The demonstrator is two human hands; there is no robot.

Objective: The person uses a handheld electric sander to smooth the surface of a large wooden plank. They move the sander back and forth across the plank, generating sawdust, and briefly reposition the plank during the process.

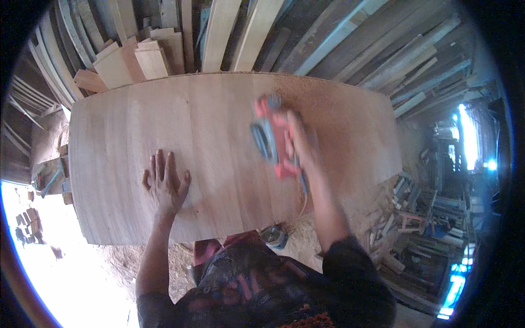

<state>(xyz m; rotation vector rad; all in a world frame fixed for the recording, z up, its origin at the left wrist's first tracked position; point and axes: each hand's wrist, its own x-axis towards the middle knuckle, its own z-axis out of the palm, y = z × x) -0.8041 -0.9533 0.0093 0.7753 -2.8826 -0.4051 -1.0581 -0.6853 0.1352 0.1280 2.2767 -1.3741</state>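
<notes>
The right hand (298,143) is wrapped around the top of a red power sander (269,136), fingers closed over its body so the tool sits under the palm and juts toward the far edge of the wooden panel (219,115). The sander and hand are blurred, so the exact finger placement cannot be told. The tool's base rests on the panel, right of the panel's middle, and a thin cord (302,195) trails from its near end over the panel's near edge.

The left hand (165,183) lies flat on the panel with fingers spread wide and holds nothing; it presses on the near-left part of the panel, well apart from the sander.

The panel is a broad, pale, glued-up board that fills the centre of the view. Fine sawdust (322,104) dusts its far-right part, beyond the sander. Past the panel's far edge, stacked planks (229,33) lean upright, with short offcuts (126,63) at its far-left corner. Right of the panel, scrap wood (415,218) lies piled on the ground.
</notes>
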